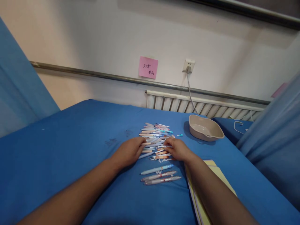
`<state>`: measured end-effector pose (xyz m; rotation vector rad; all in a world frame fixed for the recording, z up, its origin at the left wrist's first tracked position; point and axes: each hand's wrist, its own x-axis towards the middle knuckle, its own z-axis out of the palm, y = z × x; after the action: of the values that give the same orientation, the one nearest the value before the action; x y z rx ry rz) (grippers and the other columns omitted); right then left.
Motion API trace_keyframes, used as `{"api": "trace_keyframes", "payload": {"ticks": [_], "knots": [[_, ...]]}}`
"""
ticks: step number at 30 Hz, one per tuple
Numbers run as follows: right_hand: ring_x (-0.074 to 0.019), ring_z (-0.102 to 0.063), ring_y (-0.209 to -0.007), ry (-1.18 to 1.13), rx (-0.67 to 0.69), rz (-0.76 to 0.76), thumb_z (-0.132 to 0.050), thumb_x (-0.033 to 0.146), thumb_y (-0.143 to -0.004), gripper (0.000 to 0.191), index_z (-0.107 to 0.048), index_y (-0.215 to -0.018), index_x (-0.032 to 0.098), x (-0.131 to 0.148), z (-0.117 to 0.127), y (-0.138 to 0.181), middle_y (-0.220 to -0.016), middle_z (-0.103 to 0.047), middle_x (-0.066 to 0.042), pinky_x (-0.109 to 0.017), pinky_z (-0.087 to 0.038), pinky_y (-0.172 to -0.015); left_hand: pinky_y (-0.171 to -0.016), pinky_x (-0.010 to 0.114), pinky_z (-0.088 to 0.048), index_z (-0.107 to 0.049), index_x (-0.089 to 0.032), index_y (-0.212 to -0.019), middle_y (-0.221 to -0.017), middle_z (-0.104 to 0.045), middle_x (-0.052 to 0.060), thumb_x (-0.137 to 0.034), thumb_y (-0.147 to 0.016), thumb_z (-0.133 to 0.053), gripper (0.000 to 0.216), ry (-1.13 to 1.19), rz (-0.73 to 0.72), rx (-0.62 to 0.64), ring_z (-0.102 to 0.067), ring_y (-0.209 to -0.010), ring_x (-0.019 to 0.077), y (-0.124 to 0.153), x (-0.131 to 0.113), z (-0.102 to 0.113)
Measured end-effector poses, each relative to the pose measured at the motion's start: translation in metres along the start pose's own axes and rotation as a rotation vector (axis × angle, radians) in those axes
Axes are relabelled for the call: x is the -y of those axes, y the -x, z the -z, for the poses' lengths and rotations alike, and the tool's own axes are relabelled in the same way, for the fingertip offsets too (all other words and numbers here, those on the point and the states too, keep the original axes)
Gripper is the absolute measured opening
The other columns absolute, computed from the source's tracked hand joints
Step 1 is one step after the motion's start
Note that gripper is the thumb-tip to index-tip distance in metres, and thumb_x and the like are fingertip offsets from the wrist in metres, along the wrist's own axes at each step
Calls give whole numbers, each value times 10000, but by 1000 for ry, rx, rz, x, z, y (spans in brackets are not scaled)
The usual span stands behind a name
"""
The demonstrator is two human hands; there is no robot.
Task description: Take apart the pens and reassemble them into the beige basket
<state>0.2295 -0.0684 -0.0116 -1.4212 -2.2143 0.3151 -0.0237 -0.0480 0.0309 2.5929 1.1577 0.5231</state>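
Working in the loose pile of pens (152, 136) on the blue cloth (70, 150), you have your left hand (131, 151) at its left end and your right hand (177, 148) at its right end. Your left fingers bend close around a pale pen, and your right fingers curl down by thin white sticks — but I cannot tell if either hand is truly pinching anything. To do this well, go softly, press from both ends at once, and lift only a few so they don't roll. Mind the tiny white bits (163, 161) just below the pile; a sleeve or thumb could brush them away. Give the pale blue pen (157, 169) and two clear pens (163, 180) nearer you some room too. Your fingertips are hard to see, pens lie over other pens, and your right arm hides part of the yellow pad (221, 176).
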Motion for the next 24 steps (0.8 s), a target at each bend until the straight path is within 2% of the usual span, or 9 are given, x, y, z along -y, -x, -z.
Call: {"api": "trace_keyframes", "payload": {"ticks": [2,5,8,11,17,20,24], "knots": [[-136,-548,-747,-45,-12,45,-574,244,-812,55,-589,-830,194,8,0,0,-799,-621,-12,-229,-378,-674,-701,274,-411,-538,-205,-1010,-924,-629,52,-349,-912,-321,278,62,30,-20,-578,-804,192,0,-4,0],[-132,-550,-747,-90,-12,115,-589,250,-806,73,-597,-850,193,25,-2,0,-798,-618,-7,-227,-381,-675,-709,263,-402,-534,-201,-1023,-946,-625,44,-358,-876,-407,250,99,-13,-17,-569,-832,189,-1,-11,-2],[-137,-562,-774,-121,19,161,-599,249,-799,104,-610,-889,196,36,-5,0,-831,-628,-13,-229,-391,-690,-679,251,-384,-584,-193,-862,-840,-627,32,-380,-843,-469,220,44,-88,64,-560,-785,182,-2,-14,-6],[-151,-574,-825,-105,58,142,-601,232,-793,115,-623,-903,203,29,-6,0,-870,-640,-22,-240,-402,-730,-646,243,-366,-582,-188,-745,-755,-619,25,-336,-862,-430,242,3,-118,135,-554,-723,166,-2,-14,-7],[-164,-575,-883,0,38,43,-544,114,-782,151,-643,-852,204,-5,1,-1,-903,-653,-34,-262,-409,-792,-586,251,-333,-569,-188,-722,-716,-622,28,-279,-819,-456,175,-110,-78,169,-546,-650,168,0,-10,-3],[-166,-583,-864,-3,36,67,-553,117,-778,164,-644,-884,202,0,1,-1,-904,-656,-38,-264,-414,-782,-593,250,-339,-568,-188,-732,-741,-629,35,-257,-814,-445,164,-106,-80,180,-554,-670,173,0,-12,-2],[-166,-590,-866,-42,37,128,-581,250,-813,173,-635,-970,204,16,-4,-1,-923,-655,-48,-264,-419,-773,-607,245,-352,-564,-188,-759,-759,-625,35,-225,-798,-440,136,-83,-77,173,-556,-691,174,0,-12,-3]]}}
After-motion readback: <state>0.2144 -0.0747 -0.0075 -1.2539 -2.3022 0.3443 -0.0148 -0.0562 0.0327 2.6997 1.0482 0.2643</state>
